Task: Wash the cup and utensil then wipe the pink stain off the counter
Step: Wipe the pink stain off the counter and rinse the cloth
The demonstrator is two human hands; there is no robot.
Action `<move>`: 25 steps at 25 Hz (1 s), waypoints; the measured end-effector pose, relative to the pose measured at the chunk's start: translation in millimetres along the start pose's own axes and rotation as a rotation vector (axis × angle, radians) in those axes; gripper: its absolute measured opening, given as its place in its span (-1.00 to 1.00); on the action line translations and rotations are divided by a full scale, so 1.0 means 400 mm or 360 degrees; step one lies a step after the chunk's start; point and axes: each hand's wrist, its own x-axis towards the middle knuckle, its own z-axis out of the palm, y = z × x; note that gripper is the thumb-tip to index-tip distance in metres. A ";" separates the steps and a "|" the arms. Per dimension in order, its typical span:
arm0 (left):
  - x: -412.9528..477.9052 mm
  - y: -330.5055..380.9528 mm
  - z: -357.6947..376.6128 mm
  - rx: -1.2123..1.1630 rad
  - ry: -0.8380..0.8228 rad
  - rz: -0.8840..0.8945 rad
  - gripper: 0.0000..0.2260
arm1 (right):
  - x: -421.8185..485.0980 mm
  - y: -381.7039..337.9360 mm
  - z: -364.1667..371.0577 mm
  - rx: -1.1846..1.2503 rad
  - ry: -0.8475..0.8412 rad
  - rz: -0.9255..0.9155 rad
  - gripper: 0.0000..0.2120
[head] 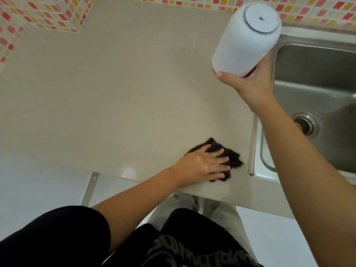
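Beyond the black sleeve (54, 237), the dark cloth (235, 158) is pressed by the flat-fingered left hand (204, 162) at the counter (115, 93) near edge; the white cup (244, 41) is gripped aloft, far right, by the right hand (250, 81).

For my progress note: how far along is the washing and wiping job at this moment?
Looks done: no pink stain shows on the beige counter, though the dark cloth may hide some. In hand: the left hand presses that cloth flat beside the sink; the right hand holds the white cup bottom up. Left: putting the cup down; the utensil is not in view.
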 end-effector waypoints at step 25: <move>-0.517 -0.258 -0.263 0.0462 0.0516 -0.1301 -0.74 | -0.152 0.003 0.083 0.0156 -0.0141 0.0038 -0.16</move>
